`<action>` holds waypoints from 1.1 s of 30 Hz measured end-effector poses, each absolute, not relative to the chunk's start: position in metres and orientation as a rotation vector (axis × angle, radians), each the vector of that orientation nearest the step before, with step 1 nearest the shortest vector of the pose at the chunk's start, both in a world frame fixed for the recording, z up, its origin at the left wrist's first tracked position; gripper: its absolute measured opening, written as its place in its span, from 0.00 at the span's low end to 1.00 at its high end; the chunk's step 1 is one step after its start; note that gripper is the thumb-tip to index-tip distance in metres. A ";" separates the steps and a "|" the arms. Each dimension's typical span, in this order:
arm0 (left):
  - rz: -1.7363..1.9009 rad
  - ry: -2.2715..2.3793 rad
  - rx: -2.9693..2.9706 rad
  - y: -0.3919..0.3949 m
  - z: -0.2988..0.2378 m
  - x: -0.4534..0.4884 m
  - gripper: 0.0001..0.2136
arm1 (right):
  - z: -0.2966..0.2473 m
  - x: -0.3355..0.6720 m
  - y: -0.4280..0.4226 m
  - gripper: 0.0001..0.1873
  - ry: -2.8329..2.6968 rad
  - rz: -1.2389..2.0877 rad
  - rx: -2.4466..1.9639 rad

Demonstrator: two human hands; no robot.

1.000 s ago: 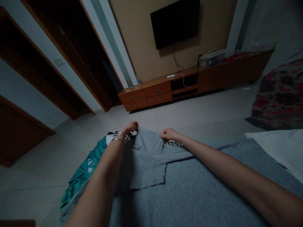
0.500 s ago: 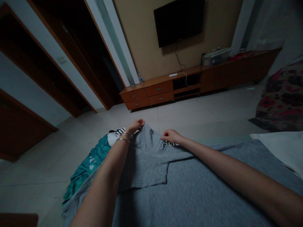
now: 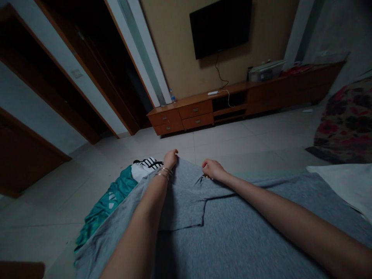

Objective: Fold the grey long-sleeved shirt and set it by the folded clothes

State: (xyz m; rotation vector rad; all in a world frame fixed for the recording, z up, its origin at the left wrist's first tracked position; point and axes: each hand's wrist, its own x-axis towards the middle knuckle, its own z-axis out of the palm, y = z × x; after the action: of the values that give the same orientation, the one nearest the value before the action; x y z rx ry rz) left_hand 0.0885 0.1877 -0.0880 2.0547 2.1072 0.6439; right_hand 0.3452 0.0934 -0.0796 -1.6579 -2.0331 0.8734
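A grey T-shirt point(image 3: 186, 209) lies over a grey-blue surface point(image 3: 247, 232), its sleeve folded toward me. My left hand point(image 3: 171, 158), with bracelets at the wrist, is closed on the shirt's far edge. Further right, my right hand point(image 3: 213, 169) pinches the same edge, and the cloth stretches between the two. Part of a light print shows just under the right hand's fingers. Beside my left forearm lie a teal garment point(image 3: 113, 197) and a white garment with black stripes point(image 3: 147, 166).
Across the tiled floor point(image 3: 226, 143) stands a long wooden TV cabinet point(image 3: 194, 112) with a plastic box point(image 3: 266, 71) on top. A television point(image 3: 221, 27) hangs above. At right are white cloth point(image 3: 345, 184) and a flower-patterned cover point(image 3: 348, 120).
My left hand has shifted slightly right and down along the shirt's edge, and the cloth between my hands lies flatter. My right hand has moved slightly right.
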 end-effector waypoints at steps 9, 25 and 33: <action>0.549 2.001 2.093 0.140 -0.006 0.066 0.10 | -0.043 0.374 0.035 0.09 -2.475 0.416 -1.110; 0.310 2.175 1.668 -0.108 0.004 0.029 0.13 | -0.063 0.344 -0.060 0.10 -2.852 0.040 -0.696; 0.651 2.012 1.523 -0.087 0.013 0.041 0.07 | -0.038 0.356 -0.017 0.10 -2.514 0.728 -0.949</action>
State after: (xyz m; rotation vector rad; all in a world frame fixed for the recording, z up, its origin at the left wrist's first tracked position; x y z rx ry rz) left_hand 0.0411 -0.0870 0.0126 1.5226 2.0120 0.6514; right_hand 0.3559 -0.0169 -0.0380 -0.9487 -2.5144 0.7278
